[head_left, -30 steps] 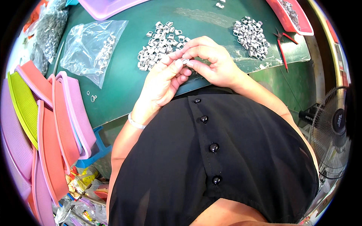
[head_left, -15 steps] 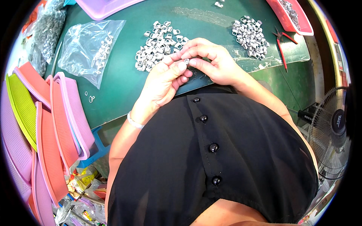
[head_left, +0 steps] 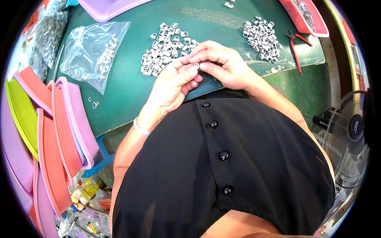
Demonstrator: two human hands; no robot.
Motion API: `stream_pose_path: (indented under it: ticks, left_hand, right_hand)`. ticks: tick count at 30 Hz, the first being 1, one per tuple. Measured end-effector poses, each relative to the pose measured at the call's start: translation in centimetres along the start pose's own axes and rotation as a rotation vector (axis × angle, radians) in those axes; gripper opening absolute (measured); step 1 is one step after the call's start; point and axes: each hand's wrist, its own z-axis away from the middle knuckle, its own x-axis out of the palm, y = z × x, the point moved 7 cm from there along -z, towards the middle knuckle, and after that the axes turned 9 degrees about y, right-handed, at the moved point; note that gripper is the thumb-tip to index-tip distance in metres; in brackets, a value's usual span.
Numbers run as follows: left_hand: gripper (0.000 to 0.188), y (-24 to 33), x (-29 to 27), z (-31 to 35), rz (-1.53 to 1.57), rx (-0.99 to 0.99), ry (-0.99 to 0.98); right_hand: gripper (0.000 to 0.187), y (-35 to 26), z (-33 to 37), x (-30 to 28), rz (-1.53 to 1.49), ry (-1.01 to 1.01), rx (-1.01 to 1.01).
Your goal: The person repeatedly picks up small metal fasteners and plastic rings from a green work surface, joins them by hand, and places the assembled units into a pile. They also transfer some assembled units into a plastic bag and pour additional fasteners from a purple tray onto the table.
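Close to the table's front edge, my left hand [head_left: 171,84] and my right hand [head_left: 223,63] meet fingertip to fingertip. Between them they pinch one small silver metal ring [head_left: 196,66], squarish with an opening through it. Both thumbs and index fingers are closed about it; the other fingers curl behind. Just beyond my left hand lies a loose pile of similar silver rings [head_left: 160,53], partly hidden by my fingers. A second pile of rings [head_left: 262,39] sits farther right, past my right hand.
Red-handled pliers [head_left: 295,49] lie by the pink basket [head_left: 323,28] of metal parts. At left are a clear plastic bag [head_left: 81,53] with some rings and stacked plastic baskets [head_left: 51,158]. A purple basket [head_left: 104,14] stands at the back; a fan [head_left: 347,139] at right.
The ring between my fingertips has turned slightly, so its opening shows more plainly. Both hands keep nearly the same place.
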Motion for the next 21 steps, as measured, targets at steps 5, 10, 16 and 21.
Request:
stream_pose_path:
  ticks: [5,10,16,21]
  left_hand:
    - [0.034,-0.1,0.0,0.0,-0.017,-0.009,0.011]
    - [0.034,-0.1,0.1,0.0,-0.02,-0.016,-0.006]
    - [0.033,0.0,0.4,0.2,-0.016,-0.014,-0.018]
    - [0.032,0.6,0.2,0.5,-0.104,0.041,0.087]
  right_hand:
    - [0.02,0.1,0.1,-0.1,-0.002,0.004,-0.007]
    - [0.017,0.0,0.2,-0.1,0.018,0.009,0.011]
    - [0.012,-0.1,0.2,-0.2,0.05,0.013,0.009]
    - [0.009,-1.2,-0.2,-3.2,0.473,0.164,-0.231]
